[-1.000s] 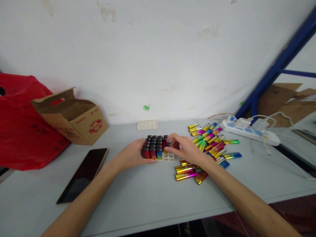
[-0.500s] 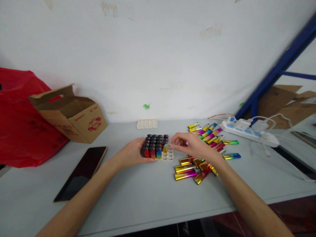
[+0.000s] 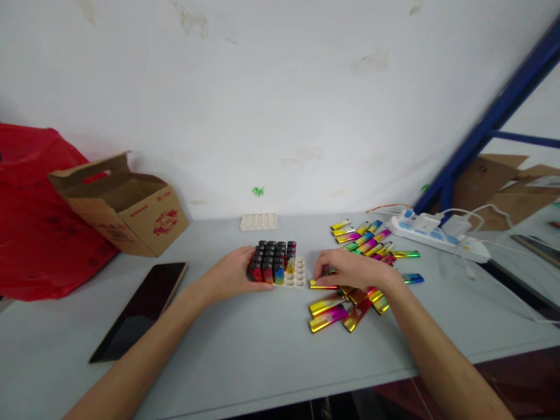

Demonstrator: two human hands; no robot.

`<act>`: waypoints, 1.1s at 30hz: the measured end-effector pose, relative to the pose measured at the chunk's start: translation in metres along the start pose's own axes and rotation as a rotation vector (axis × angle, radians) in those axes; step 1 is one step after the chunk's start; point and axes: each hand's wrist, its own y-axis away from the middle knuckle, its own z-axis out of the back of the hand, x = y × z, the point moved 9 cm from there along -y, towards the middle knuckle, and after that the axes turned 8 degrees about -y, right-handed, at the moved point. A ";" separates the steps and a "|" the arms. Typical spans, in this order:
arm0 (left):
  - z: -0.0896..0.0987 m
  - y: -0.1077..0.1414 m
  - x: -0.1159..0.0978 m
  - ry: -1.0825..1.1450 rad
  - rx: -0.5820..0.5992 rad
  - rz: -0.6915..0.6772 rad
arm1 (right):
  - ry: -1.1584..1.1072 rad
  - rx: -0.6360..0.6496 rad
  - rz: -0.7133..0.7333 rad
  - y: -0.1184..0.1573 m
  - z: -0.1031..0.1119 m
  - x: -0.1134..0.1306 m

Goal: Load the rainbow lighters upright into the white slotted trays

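Note:
Black-topped, shiny coloured lighters (image 3: 268, 259) stand upright in rows in a white egg-crate-like tray (image 3: 299, 274). The tray's right-hand cells show bare, and one yellow lighter (image 3: 290, 265) stands at the edge of the filled part. My left hand (image 3: 238, 271) is wrapped around the left side of the standing lighters, thumb along the front. To the right, my right hand (image 3: 345, 268) is lowered over a pile of loose lighters (image 3: 329, 318), its curled fingertips on a gold lighter (image 3: 321, 284) lying flat.
Behind the lighters lies another white tray (image 3: 259, 221) by the wall. A tablet (image 3: 140, 312), an open cardboard box (image 3: 131, 204) and a red bag (image 3: 39, 216) are on the left. A white power strip (image 3: 437, 236) with cables lies at the right, near a blue frame (image 3: 485, 125).
My right hand has moved from the tray's yellow lighter rightward and down onto the loose pile. My left hand stays around the standing lighters.

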 end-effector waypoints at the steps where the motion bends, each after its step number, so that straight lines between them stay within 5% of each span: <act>1: 0.000 0.000 0.000 0.004 0.001 -0.004 | -0.003 -0.014 0.008 0.000 0.001 0.001; 9: 0.000 0.000 -0.003 0.017 0.012 -0.019 | 0.026 -0.066 -0.033 -0.003 0.001 -0.002; 15: 0.000 0.000 -0.001 0.015 -0.005 -0.018 | -0.330 -0.446 0.051 -0.002 0.041 -0.002; 20: -0.001 0.000 0.000 0.018 0.007 -0.003 | -0.648 -0.620 0.065 0.005 0.054 -0.003; 29: -0.001 0.001 0.002 -0.004 -0.018 -0.022 | -1.019 -0.607 -0.076 -0.016 0.025 -0.026; 33: -0.002 0.001 0.005 -0.007 -0.015 -0.019 | -1.076 -0.566 -0.067 -0.019 0.018 -0.018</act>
